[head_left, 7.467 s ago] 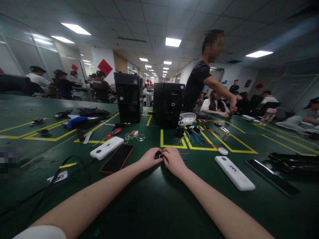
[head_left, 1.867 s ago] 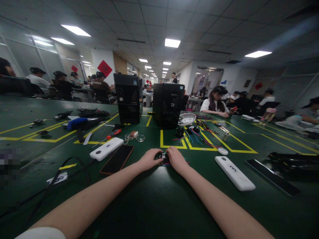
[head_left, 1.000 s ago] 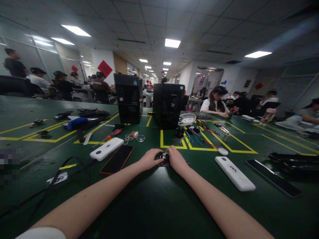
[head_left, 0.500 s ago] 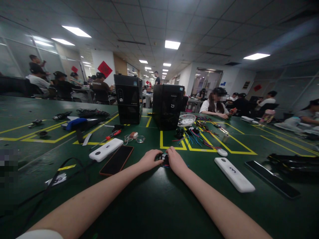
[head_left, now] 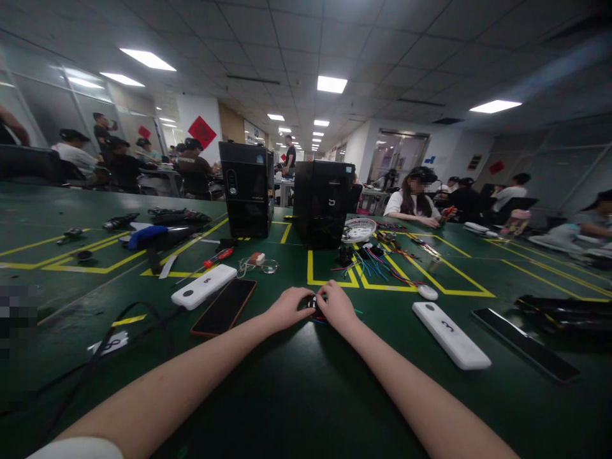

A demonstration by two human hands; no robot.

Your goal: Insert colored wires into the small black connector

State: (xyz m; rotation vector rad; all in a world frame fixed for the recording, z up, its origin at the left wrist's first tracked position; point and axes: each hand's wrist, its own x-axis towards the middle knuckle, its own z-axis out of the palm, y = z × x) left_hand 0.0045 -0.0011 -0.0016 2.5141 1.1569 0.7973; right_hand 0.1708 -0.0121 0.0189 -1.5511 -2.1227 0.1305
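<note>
My left hand (head_left: 287, 306) and my right hand (head_left: 336, 306) meet on the green table (head_left: 296, 395), fingers curled round a small black part (head_left: 313, 305) with thin coloured wires trailing from it. Both hands grip it from either side, so most of the part is hidden. A dark phone (head_left: 224, 305) lies just left of my left hand, with a white power bank (head_left: 204, 285) beyond it.
Two black computer cases (head_left: 247, 189) (head_left: 322, 203) stand ahead. A heap of coloured wires (head_left: 375, 264), a white basket (head_left: 359, 228) and a red screwdriver (head_left: 217, 257) lie nearby. Another white power bank (head_left: 451, 333) and a dark slab (head_left: 524, 342) rest at right. Seated people work at the far tables.
My hands have closed more tightly over the small part, hiding more of it. People in the background have walked along; the table items have stayed put.
</note>
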